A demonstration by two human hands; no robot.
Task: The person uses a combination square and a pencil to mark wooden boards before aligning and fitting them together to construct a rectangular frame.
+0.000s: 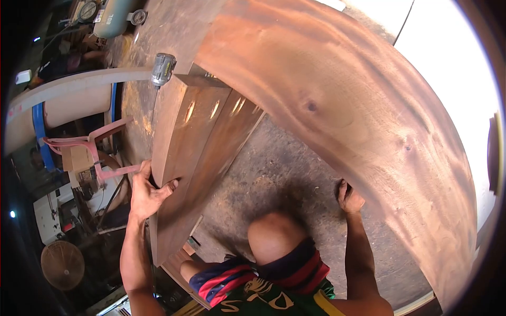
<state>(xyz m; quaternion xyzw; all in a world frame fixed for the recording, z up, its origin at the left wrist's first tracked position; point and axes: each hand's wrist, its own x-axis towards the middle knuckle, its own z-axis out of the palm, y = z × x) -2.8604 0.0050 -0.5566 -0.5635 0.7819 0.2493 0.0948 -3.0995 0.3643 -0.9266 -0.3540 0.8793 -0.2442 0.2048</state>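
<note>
My left hand (147, 195) grips the side of a thick brown wooden beam (187, 137), its thumb lying on the near face and its fingers round the outer edge. The beam has pale slot-like cuts near its far end and meets the underside of a large slab. That wooden slab (342, 105), with wavy grain and dark knots, arches across the right side of the view. My right hand (351, 198) holds the slab's inner edge, fingers curled and partly hidden by the wood. A power tool (163, 69), probably a cordless driver, stands by the beam's far end.
A pink plastic chair (95, 145) stands left of the beam. Further off are an air tank (113, 18), a round fan (62, 265) and a curved pale strip (79, 81). Part of another person shows at upper left. Stained concrete floor (274, 163) lies between my hands.
</note>
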